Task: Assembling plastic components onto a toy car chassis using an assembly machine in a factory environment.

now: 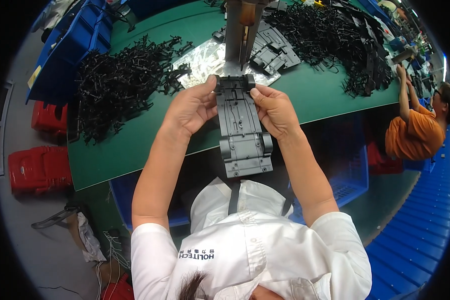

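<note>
Between my two hands is a long dark grey plastic toy car chassis [241,122], with rounded wheel arches at both ends and thin raised lines along its middle. My left hand [192,105] grips its far left corner, thumb on the wheel arch. My right hand [276,111] holds the far right edge, thumb on top. The chassis's far end lies under a vertical metal machine column with a thin pin [245,45]. Behind it a crumpled clear plastic sheet [205,61] covers part of the green table [185,152].
A heap of small black plastic parts [115,90] lies on the left, another [330,37] at the far right. More grey chassis pieces [275,47] rest behind the column. A blue bin [67,50] and red stools [40,170] stand left. A co-worker in orange [417,132] sits right.
</note>
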The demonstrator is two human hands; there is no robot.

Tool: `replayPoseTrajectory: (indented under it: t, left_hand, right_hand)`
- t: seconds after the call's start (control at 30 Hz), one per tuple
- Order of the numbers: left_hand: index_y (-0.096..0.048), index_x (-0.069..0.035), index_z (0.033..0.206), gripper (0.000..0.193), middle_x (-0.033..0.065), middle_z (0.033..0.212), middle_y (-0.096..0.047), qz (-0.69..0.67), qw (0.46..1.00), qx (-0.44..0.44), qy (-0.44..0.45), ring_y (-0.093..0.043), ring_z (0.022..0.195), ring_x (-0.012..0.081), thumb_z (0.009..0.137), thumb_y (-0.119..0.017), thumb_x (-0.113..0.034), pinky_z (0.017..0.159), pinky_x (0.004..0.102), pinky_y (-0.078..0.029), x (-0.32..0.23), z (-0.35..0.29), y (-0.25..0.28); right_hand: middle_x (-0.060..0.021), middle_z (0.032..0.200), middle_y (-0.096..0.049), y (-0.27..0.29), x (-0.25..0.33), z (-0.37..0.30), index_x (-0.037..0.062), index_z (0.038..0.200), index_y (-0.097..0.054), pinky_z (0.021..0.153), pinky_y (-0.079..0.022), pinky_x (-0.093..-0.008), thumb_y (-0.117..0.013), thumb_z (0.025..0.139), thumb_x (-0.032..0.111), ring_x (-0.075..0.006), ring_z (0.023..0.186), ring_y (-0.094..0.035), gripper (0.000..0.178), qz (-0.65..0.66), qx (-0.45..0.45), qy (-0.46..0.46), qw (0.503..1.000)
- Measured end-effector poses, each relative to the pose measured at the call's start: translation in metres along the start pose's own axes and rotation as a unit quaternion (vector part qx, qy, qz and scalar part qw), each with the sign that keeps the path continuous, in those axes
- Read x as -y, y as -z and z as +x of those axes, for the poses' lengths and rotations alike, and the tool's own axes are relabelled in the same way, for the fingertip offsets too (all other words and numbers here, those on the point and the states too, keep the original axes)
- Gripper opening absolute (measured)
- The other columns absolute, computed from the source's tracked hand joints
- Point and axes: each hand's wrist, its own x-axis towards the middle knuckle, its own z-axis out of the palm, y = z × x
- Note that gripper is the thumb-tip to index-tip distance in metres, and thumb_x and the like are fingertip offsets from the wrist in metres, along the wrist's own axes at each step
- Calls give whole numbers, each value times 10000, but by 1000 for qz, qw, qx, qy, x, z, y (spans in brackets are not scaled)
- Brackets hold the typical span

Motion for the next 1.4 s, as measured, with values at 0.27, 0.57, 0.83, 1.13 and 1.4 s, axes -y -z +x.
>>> replayPoseTrajectory:
  t: [0.27,0.57,0.83,1.13,1.4]
  left_hand:
    - [-586,-18,1038,301,46,936,-636,30,998,43,-32,-602,831,133,862,-603,-262,719,265,-498,20,-48,9]
    - [-530,15,1077,321,89,980,-631,57,992,62,-91,-627,832,134,913,-513,-261,711,267,-526,39,-82,25]
    - [-579,-26,1047,284,56,938,-642,38,993,55,-93,-619,796,124,882,-571,-257,692,252,-508,48,-90,29]
    - [-578,-27,1055,288,54,953,-641,34,994,53,-94,-618,807,120,885,-568,-259,705,257,-510,50,-89,29]
    - [-575,-25,1057,297,53,965,-639,30,993,63,-93,-619,828,124,886,-564,-267,730,267,-512,50,-85,31]
  right_hand:
    - [-77,924,-631,1,-18,-36,-82,1124,-536,671,-494,-217,-558,870,55,-100,782,-597,290,-29,42,6,999]
    - [-59,962,-631,-6,-37,-60,-40,1171,-529,668,-475,-198,-572,861,53,-73,772,-575,326,-35,95,18,995]
    - [-80,1003,-627,-6,-42,-68,-38,1181,-522,708,-491,-214,-569,865,51,-92,823,-594,331,-37,94,15,995]
    - [-88,1016,-625,-5,-42,-67,-46,1178,-521,738,-505,-235,-568,864,48,-110,840,-604,331,-48,97,23,994]
    - [-92,1017,-623,-4,-43,-63,-56,1184,-514,751,-500,-233,-578,859,58,-112,848,-600,350,-61,106,36,992]
